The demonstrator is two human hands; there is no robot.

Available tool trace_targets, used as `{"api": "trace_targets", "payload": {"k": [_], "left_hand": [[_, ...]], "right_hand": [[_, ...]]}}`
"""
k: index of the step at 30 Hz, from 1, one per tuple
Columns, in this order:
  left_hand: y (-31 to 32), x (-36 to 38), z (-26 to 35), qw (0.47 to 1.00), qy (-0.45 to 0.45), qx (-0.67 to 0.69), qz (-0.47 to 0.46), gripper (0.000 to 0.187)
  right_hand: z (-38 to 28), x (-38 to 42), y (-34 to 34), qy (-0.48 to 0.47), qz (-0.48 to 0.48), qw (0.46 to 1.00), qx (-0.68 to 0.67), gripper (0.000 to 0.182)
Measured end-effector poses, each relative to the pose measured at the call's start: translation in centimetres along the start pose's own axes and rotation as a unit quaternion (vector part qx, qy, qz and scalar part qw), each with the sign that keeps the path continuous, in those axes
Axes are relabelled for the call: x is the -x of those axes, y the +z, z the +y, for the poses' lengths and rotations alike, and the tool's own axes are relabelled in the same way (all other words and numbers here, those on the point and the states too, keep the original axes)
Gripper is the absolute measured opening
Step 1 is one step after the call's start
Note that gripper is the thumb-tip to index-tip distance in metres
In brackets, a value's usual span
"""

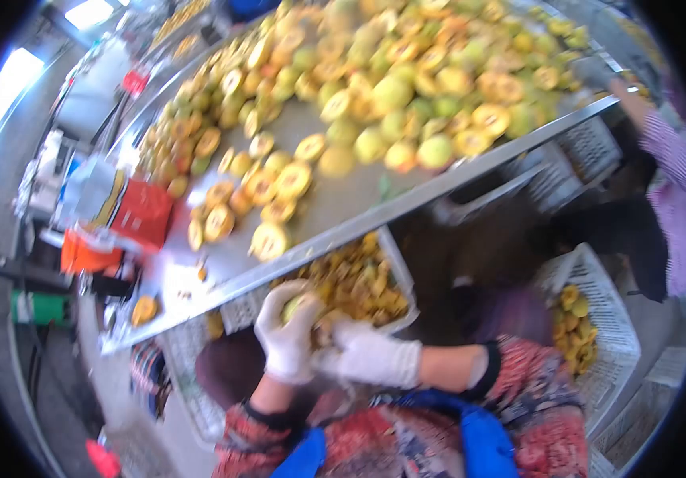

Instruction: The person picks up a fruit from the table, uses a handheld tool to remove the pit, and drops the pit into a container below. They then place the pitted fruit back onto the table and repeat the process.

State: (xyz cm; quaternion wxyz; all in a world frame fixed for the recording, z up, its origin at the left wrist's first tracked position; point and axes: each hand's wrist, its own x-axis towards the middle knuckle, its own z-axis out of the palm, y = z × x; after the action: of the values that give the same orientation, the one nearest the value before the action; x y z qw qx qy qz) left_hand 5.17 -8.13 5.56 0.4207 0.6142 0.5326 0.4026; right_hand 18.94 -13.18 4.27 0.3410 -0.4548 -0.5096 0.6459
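My left hand (285, 338), in a white glove, is closed around a yellow-green fruit (295, 307) that looks like a peach; only part of it shows between the fingers. Right against it, my right hand (371, 353), also gloved in white, is closed with its fingertips near the fruit. What the right fingers hold, if anything, is hidden. Both hands are above my lap, just in front of a white crate (403, 275) of yellow-brown fruit pieces. Beyond them, halved fruits (269, 240) lie cut side up on a metal table (295, 131).
Whole and halved fruits (391, 94) are heaped across the table, whose raised metal edge (375, 223) runs diagonally ahead. A red-and-white bag (142, 215) stands at the left. Another crate (618, 327) with fruit pieces is at right, near a person in a striped sleeve (670, 151).
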Motion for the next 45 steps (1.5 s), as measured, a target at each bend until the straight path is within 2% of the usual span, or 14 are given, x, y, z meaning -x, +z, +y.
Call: {"api": "trace_targets", "payload": {"k": [1,5,7,10,14,18,22,26,30,35,38,41,43,45], "left_hand": [[0.6,0.1,2.2,0.994,-0.081,0.072,0.019,0.018],[-0.2,-1.7,-1.5,0.997,0.079,-0.003,-0.011,0.013],[-1.5,-0.7,0.9,0.986,0.035,0.093,-0.137,0.03],[-0.6,-1.2,5.4,0.98,0.128,0.019,-0.153,0.025],[-0.1,-0.9,6.1,0.988,0.044,0.054,-0.138,0.018],[0.0,-0.3,6.8,0.988,0.083,0.031,-0.125,0.015],[-0.8,-1.5,5.4,0.92,0.36,-0.093,-0.124,0.019],[-0.7,-0.8,5.3,0.93,0.339,-0.058,-0.127,0.016],[-0.7,0.7,5.6,0.986,-0.009,0.081,-0.148,0.014],[-1.1,0.6,5.3,0.981,0.016,0.081,-0.178,0.015],[-1.1,0.5,5.6,0.977,0.064,0.057,-0.193,0.014],[-1.3,-0.3,5.1,0.97,-0.007,0.056,-0.235,0.013],[-1.2,-0.7,5.6,0.963,-0.061,0.057,-0.255,0.012],[-1.1,-0.9,5.8,0.96,0.093,0.009,-0.265,0.012]], "right_hand": [[-0.1,0.1,0.0,-0.034,0.054,0.996,0.063,0.043],[3.2,-2.6,0.8,-0.184,0.035,0.982,-0.013,0.034],[-4.1,1.9,-1.0,0.005,-0.084,0.974,-0.209,0.012],[-5.5,2.8,-1.3,0.026,-0.087,0.97,-0.223,0.012],[-4.7,2.8,-1.2,-0.003,-0.07,0.983,-0.171,0.012],[-0.3,-0.1,1.0,-0.402,0.176,0.898,0.035,0.012],[-5.4,3.7,-1.1,0.013,-0.109,0.97,-0.217,0.014],[-2.2,2.1,1.0,-0.083,-0.047,0.974,-0.206,0.021],[-0.8,1.8,1.6,-0.14,0.005,0.987,-0.082,0.028],[0.5,1.4,1.9,-0.201,0.04,0.978,-0.023,0.033],[-1.7,2.6,1.1,-0.045,0.019,0.998,0.044,0.035],[-0.6,1.4,1.7,-0.269,0.12,0.946,0.139,0.032],[-4.8,4.3,0.2,0.008,-0.021,0.996,-0.087,0.03],[-7.7,5.6,-1.3,0.149,-0.107,0.967,-0.177,0.027]]}}
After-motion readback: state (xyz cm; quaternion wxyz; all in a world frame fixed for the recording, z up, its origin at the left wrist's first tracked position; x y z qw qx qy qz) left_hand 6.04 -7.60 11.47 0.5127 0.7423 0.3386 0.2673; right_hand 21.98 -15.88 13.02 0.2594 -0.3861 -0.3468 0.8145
